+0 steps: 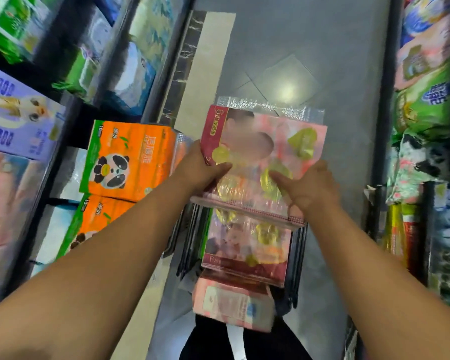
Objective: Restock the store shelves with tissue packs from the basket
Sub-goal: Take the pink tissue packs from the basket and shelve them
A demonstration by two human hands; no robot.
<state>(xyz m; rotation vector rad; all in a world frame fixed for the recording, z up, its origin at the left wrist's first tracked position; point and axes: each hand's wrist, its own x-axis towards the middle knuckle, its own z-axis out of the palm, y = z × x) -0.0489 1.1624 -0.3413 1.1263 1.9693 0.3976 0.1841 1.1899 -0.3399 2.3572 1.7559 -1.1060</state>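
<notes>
We stand mid-aisle, looking down at the basket [300,258], our landmark. Its dark wire rim shows below the hands; the rest is covered.

Progress: we judge the restock under way, not near done. One pink tissue pack [264,149] is lifted above the basket's far end, clear of it and not yet on any shelf. Our left hand [202,168] grips its left edge, fingers curled over the top face; our right hand [305,189] grips the near right corner, fingers wrapped around the plastic wrap. Both hands are closed on the pack.

Basket contents: a second pink pack [246,252] of the same design lies flat inside, directly under the lifted one. A third pack [234,306], label side up, sits at the basket's near end, partly over the rim. Whether more lie beneath, we cannot tell.

Left of the basket: shelves with orange panda packs [127,159], two visible, stacked one toward us. A dark gap sits left of them, beside purple boxes [18,118]. Right of the basket: shelves crowded with green and floral packs [424,105].

Left to do: shelve the held pack, then at least two more.
</notes>
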